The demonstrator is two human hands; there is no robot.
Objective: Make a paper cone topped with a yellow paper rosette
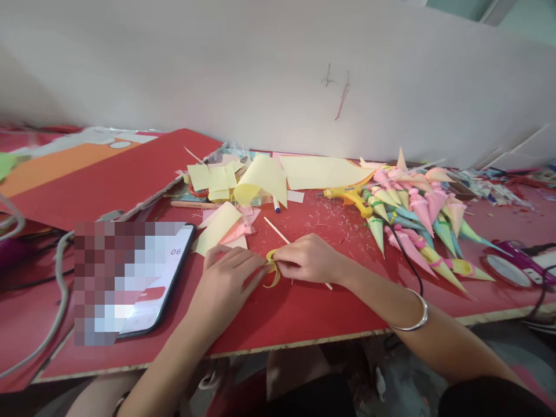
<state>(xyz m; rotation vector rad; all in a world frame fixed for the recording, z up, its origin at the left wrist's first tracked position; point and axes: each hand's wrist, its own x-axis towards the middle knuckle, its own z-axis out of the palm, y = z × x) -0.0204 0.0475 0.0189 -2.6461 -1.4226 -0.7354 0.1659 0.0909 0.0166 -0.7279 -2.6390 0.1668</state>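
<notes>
Both my hands meet at the middle of the red table (304, 313). My left hand (226, 278) and my right hand (306, 259) pinch a small curled yellow paper strip (273, 267) between their fingertips. A thin wooden stick (278, 231) lies on the table and runs under my right hand. A silver bangle (412, 315) sits on my right wrist.
A phone (143, 278) lies at the left. Yellow paper pieces (260, 179) are scattered behind my hands. A yellow glue gun (350, 196) and a pile of coloured paper cones (417, 214) lie at the right. Red and orange boards (87, 174) lie at the back left.
</notes>
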